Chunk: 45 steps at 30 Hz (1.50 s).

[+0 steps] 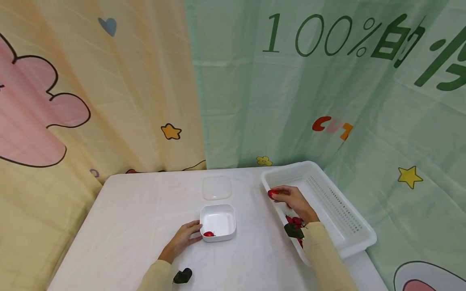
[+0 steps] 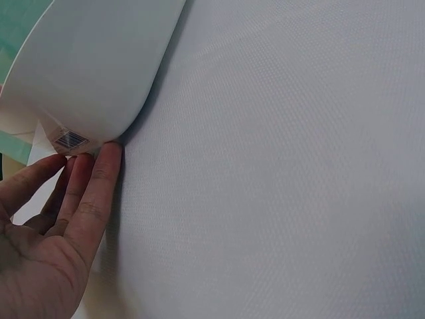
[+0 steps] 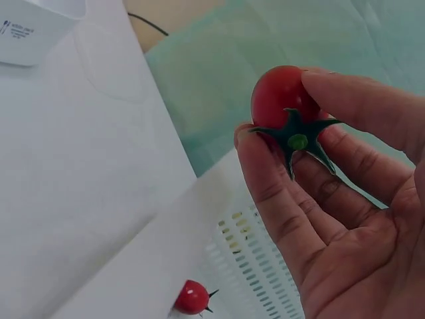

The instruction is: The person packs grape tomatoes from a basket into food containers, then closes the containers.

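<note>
My right hand (image 1: 294,200) pinches a red cherry tomato (image 3: 282,93) between thumb and fingers, its green star-shaped calyx showing in the right wrist view. The hand is above the left rim of a white perforated basket (image 1: 340,208). Inside the basket along that side lie several more cherry tomatoes (image 1: 297,221), partly covered by my wrist. My left hand (image 1: 182,238) touches the left side of a small square white container (image 1: 220,220) with extended fingers. One cherry tomato (image 1: 209,234) sits in the container's near left corner. A barcode label (image 2: 71,139) shows beside my left fingertips.
Beyond the container lies a translucent square lid (image 1: 217,188), flat on the white-covered table (image 1: 138,210). The basket takes up the table's right side. Printed curtains (image 1: 240,101) hang behind and along the sides.
</note>
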### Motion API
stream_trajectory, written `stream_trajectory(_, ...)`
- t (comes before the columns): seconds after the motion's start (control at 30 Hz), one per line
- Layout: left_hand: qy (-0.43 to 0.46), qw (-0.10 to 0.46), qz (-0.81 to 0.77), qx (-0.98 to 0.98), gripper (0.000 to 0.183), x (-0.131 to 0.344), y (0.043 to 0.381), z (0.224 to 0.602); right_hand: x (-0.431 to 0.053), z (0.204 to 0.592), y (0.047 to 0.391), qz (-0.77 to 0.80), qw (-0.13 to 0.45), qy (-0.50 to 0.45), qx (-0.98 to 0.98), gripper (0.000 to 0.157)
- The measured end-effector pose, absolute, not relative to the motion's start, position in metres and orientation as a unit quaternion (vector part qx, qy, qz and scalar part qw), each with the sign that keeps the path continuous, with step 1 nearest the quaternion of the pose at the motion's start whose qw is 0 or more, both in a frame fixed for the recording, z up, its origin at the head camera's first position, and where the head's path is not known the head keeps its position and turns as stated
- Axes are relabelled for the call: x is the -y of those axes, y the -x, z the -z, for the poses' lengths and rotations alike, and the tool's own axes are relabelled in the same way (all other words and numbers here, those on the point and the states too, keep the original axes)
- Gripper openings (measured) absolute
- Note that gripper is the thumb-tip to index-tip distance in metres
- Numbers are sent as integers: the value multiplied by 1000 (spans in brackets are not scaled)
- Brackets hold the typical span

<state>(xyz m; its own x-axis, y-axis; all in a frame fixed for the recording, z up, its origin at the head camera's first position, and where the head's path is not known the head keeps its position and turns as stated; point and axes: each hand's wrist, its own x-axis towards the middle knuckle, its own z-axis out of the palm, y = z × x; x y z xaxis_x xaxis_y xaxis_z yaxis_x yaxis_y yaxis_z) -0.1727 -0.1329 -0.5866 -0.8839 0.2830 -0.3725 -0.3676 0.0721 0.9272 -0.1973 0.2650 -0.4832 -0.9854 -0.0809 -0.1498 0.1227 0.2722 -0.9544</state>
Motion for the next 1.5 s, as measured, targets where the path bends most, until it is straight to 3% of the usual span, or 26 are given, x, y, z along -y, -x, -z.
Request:
stream_trajectory(0.47, 36, 236, -678, -695, 58, 131, 170, 586, -216, 482, 202, 596, 139, 20, -791, 34)
stream_trajectory(1.2, 39, 237, -688, -685, 58, 132, 171, 591, -143, 512, 208, 589, 219, 84, -773, 28)
stream_trajectory(1.5, 36, 238, -684, -688, 56, 131, 170, 585, -126, 523, 205, 561, 226, 94, -791, 23)
